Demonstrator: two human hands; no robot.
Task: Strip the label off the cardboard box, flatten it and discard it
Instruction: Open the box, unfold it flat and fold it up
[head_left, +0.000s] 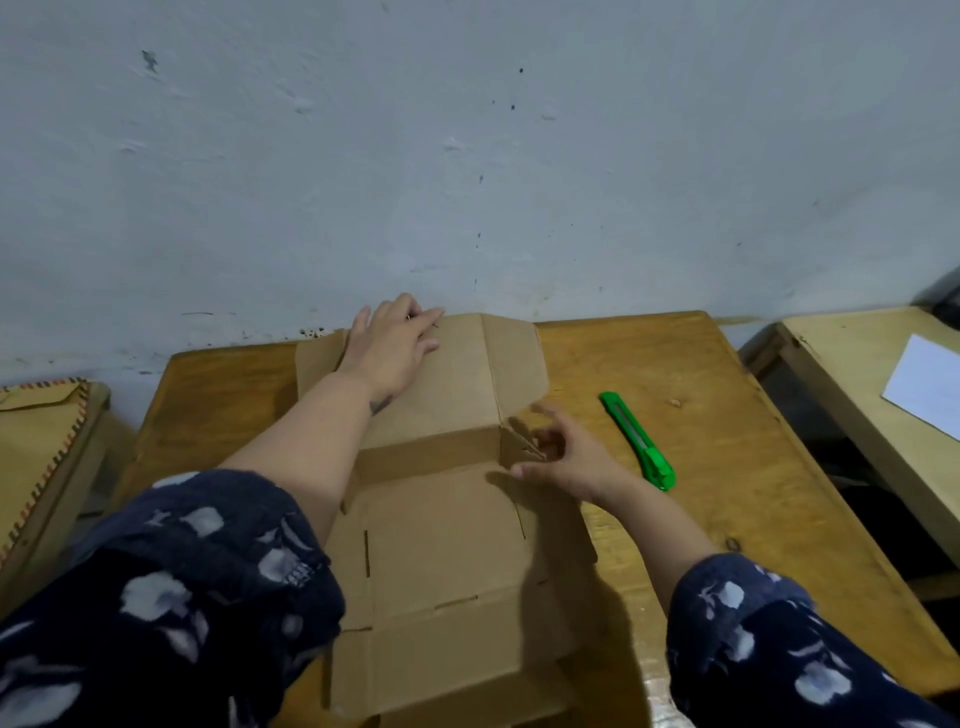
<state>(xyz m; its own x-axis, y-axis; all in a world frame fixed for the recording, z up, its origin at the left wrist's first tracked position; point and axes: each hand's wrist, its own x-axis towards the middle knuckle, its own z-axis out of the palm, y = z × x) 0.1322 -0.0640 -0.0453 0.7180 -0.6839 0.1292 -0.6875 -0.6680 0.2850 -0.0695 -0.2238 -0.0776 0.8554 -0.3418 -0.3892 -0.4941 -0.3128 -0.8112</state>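
A brown cardboard box (447, 551) lies unfolded and almost flat along the middle of the wooden table (727, 467). No label shows on its visible faces. My left hand (395, 348) rests palm down, fingers spread, on the far panel near the wall. My right hand (566, 457) hovers at the box's right edge, fingers curled loosely beside a small raised side flap (519, 441); I cannot tell whether they touch it.
A green utility knife (639, 441) lies on the table right of the box. A second table with a white sheet of paper (930, 384) stands at the right. A brown envelope (36, 405) sits on a stand at the left. The wall runs just behind the table.
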